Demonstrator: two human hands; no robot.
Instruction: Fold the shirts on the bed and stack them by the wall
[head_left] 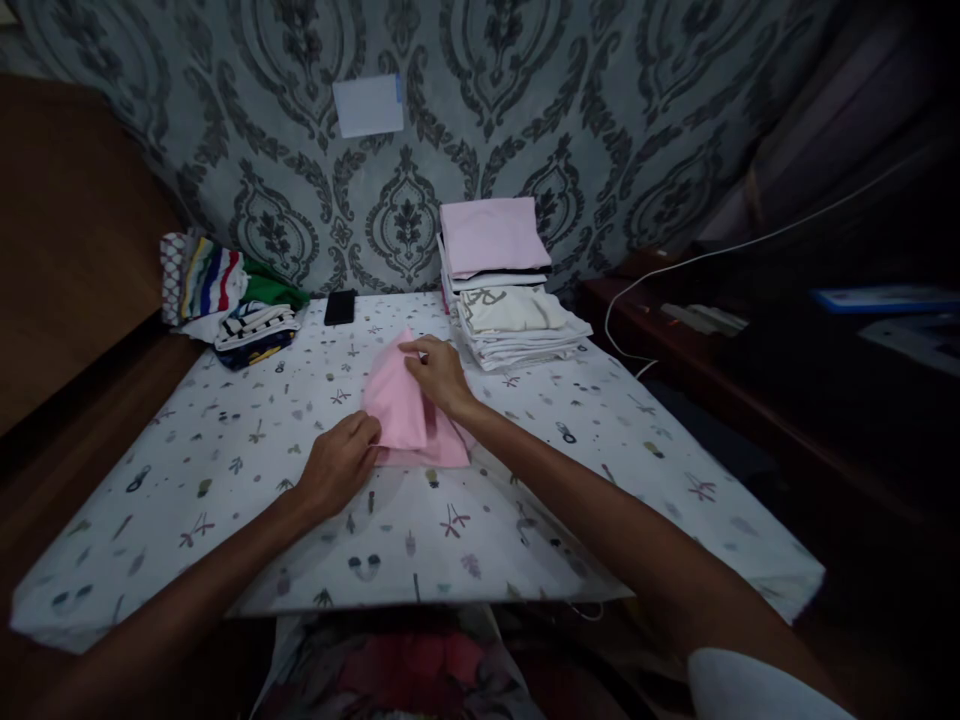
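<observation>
A piece of plain, soft pink fabric (394, 410) lay partly doubled over itself near the middle of a tabletop (465, 570) spread with a white printed cover. The left hand (337, 465) pinched its edge at eight o'clock, fingers curled in; the right hand (442, 375), at one o'clock, pinched the upper layer between thumb and forefinger. An under layer showed toward five o'clock, and the fabric appeared to be in mid-fold. With its layers out of line, it seemed to call for a light, firm pinch at both edges and an even draw, lest it crease.

At one o'clock from the fabric rose a stack of folded white, cream and pale pink cloths (517, 310); at ten, a pile of striped, green and patterned cloths (255, 325); at eleven, a flat black phone (340, 307).
</observation>
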